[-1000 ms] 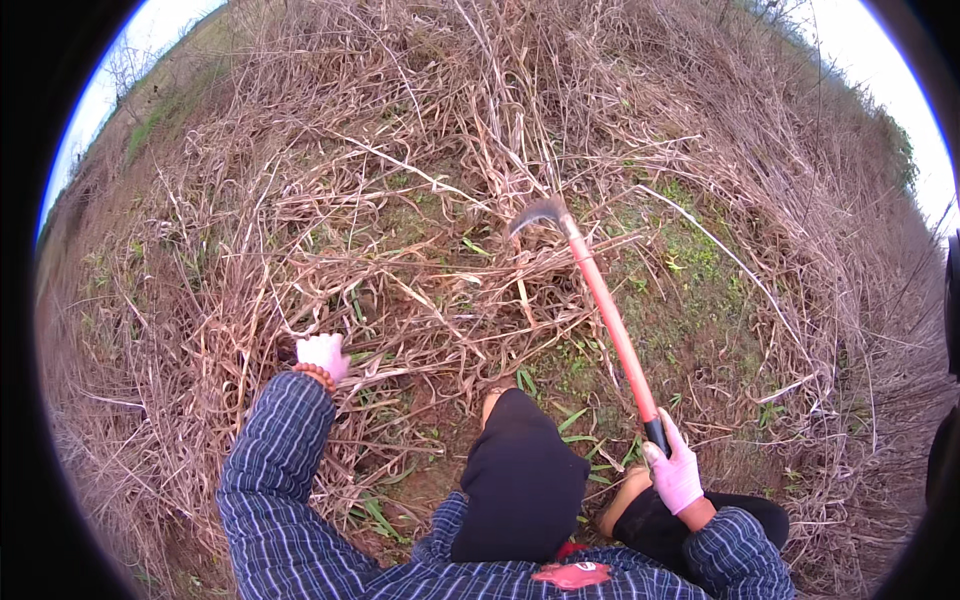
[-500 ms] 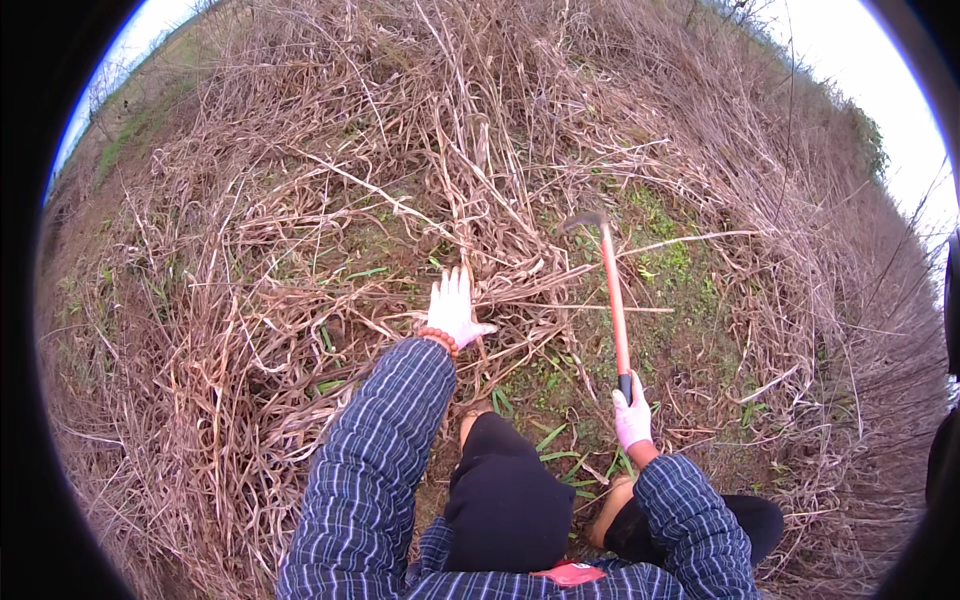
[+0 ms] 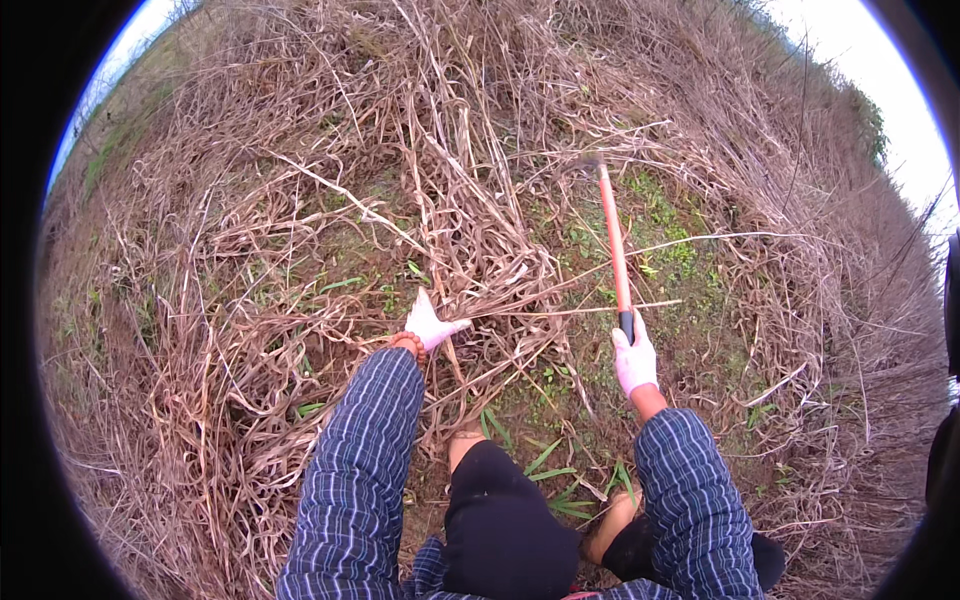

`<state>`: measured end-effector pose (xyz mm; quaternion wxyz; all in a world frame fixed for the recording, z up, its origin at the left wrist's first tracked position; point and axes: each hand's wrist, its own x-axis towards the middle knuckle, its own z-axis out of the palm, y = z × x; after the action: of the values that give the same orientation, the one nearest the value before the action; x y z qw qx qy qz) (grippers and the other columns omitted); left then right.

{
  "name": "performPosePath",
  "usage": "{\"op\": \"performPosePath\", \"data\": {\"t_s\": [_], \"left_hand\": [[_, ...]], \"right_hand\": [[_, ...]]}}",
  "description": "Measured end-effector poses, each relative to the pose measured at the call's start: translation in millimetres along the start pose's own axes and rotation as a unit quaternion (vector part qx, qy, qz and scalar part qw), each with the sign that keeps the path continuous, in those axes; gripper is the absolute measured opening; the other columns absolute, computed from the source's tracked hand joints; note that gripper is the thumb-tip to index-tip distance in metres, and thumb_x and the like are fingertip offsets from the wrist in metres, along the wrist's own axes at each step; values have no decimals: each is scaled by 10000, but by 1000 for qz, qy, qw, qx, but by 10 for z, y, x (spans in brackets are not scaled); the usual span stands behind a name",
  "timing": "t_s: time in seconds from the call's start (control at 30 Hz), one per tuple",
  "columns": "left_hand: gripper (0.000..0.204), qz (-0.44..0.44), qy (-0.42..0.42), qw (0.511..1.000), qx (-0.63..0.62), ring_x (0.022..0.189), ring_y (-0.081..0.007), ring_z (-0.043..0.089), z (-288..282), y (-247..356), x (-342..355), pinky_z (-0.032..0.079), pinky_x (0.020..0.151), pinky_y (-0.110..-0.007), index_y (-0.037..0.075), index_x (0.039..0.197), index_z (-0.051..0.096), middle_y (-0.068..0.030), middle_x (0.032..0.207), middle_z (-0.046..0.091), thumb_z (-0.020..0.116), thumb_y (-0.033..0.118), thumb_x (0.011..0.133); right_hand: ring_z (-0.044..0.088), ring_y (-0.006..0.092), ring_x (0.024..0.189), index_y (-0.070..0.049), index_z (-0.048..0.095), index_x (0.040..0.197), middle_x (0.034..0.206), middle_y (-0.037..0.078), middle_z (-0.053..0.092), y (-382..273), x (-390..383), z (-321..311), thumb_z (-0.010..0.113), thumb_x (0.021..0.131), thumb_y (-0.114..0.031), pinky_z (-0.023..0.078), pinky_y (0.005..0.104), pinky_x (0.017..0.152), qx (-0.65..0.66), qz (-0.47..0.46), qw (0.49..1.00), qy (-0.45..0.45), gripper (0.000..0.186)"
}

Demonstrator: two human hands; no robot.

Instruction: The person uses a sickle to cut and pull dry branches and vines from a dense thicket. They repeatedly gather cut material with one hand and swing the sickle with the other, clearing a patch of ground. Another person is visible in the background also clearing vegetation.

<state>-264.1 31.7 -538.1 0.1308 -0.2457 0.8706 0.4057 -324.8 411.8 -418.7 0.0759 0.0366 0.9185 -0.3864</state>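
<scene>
My right hand [image 3: 635, 360] is wrapped around the black lower grip of a sickle [image 3: 614, 238] with a long orange handle. The dark curved blade at its far end, blurred, is over the grass and points left. My left hand [image 3: 430, 324], with a beaded bracelet [image 3: 409, 343] at the wrist, is at the near end of a bundle of dry stalks [image 3: 470, 235]. Its thumb stretches out to the right, apart from the fingers, which are seen edge-on and partly hidden. Both hands look pale pink, as if gloved. The sickle and the left hand are apart.
Dry, matted grass [image 3: 200, 380] covers the ground all around, with taller dead stems to the right. Low green plants [image 3: 670, 260] grow right of the sickle. Long green blades [image 3: 550, 470] are by my feet. My bent knees in black [image 3: 510, 520] are close below the hands.
My left hand has shifted slightly left and turned, its spread fingers now drawn together with the thumb apart. My right hand and the sickle have moved up, farther away from me.
</scene>
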Motion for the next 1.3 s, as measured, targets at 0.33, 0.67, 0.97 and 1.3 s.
{"op": "performPosePath", "data": {"t_s": [0.33, 0.67, 0.97, 1.3], "left_hand": [[1066, -181, -42, 979, -80, 1311, -365, 498, 332, -26, 504, 348, 1113, -385, 55, 1552, 176, -241, 1467, 444, 238, 842, 836], [697, -132, -43, 984, 109, 1055, -385, 652, 542, -235, -561, 487, 938, -445, 169, 1336, 549, -233, 1141, 670, 185, 644, 980], [403, -71, 41, 983, 162, 866, -403, 679, 716, -342, -1412, 527, 804, -468, 160, 1104, 662, -201, 914, 710, 413, 453, 982], [1267, -21, 155, 944, -292, 1433, -305, 316, -167, 488, -1085, 258, 1180, -348, -20, 1544, -18, -294, 1550, 252, 868, 346, 717]], "right_hand": [[499, 143, 465, -191, 328, 1464, 667, 29, 526, -20, -701, 817, 556, 976, -226, 425, 309, 422, 200, 214, 932, -211, 540], [635, 276, 705, -241, 249, 1539, 828, 151, 643, 129, -2333, -549, 610, 952, -256, 515, 391, 671, 1, 239, 935, -260, 690], [671, 429, 803, -223, 260, 1526, 864, 281, 636, -16, -3032, -1158, 608, 941, -285, 523, 426, 720, -25, 222, 934, -278, 683], [631, 498, 733, -155, 17, 1553, 763, 315, 632, -242, -2728, -1065, 559, 956, -274, 488, 551, 683, -143, 113, 904, -387, 815]]}}
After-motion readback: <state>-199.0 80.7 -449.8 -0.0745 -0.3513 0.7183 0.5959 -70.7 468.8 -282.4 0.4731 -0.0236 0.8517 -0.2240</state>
